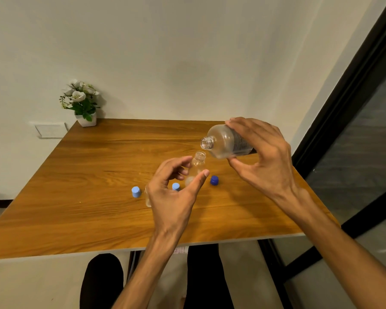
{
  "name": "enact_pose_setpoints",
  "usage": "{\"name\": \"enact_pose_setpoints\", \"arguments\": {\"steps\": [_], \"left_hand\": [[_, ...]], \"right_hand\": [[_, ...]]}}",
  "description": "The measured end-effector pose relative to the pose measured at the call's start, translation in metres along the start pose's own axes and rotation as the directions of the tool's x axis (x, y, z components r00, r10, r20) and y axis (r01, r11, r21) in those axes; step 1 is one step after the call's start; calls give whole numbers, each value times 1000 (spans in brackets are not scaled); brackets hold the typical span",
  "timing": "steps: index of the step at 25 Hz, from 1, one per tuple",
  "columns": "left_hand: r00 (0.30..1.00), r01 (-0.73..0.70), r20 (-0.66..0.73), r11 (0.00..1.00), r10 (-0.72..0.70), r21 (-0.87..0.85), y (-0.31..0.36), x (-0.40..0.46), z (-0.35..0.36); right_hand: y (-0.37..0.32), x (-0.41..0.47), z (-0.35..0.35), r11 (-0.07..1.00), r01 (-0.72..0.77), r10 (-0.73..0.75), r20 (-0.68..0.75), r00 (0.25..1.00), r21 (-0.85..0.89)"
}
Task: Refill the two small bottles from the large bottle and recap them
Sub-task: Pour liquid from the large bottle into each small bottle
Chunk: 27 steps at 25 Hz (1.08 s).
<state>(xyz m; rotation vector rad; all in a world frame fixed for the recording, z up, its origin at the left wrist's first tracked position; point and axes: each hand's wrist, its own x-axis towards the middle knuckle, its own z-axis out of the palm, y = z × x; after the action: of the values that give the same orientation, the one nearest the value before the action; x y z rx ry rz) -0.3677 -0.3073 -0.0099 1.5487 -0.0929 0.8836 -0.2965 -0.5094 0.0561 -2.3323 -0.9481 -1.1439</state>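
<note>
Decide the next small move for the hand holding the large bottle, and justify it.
Probably tip the large bottle a little further: the right hand holds it tilted, its open mouth just above the uncapped small bottle by the left hand.

Both hands bare: left hand (173, 192), right hand (262, 159). Forearms bare, no sleeves visible. Dark trousers (206, 277) below desk (76, 208) edge.

Three bottles (228, 141), three caps (135, 192), two hands (172, 192).
</note>
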Motion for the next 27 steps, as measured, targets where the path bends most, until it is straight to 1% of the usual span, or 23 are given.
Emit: {"name": "enact_pose_setpoints", "arguments": {"steps": [4,12,27], "left_hand": [[1000,15,-12,1000,-15,-12,-2,-2,-2],[1000,16,-25,1000,-17,-16,-2,0,-7],[999,14,-34,1000,-14,-20,-1,-1,-7]], "right_hand": [[-1,5,-3,998,57,-57,5,998,-14],[-5,12,-3,994,103,-103,9,995,-24],[-9,17,-7,990,137,-137,2,991,-39]]}}
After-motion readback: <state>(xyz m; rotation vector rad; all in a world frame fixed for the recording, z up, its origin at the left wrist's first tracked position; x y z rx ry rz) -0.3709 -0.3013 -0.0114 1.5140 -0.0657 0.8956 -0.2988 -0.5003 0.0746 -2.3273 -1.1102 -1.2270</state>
